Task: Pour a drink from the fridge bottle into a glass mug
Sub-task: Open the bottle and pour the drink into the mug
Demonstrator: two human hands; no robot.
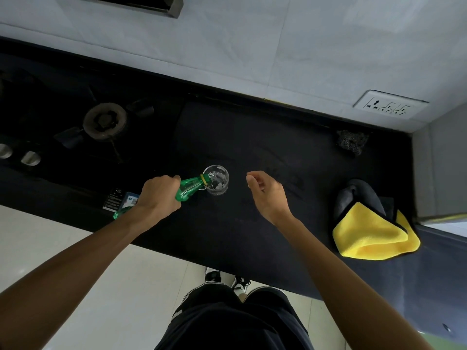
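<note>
Pouring at frame centre, the left hand is gripping the green bottle, tilted so its mouth is reaching into the glass mug, while the right hand is hovering curled; whether it is pinching anything, I cannot tell.

Both bare forearms reach from the near edge toward the far side. The left hand, knuckles up, grips a green bottle with the wrist turned rightward. The right hand hovers to its right with curled fingers; whether they pinch anything is hidden.

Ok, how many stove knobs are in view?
2. One knob left of the burner, the other knob at the frame's left edge, partly cut off; more may lie out of view.
</note>
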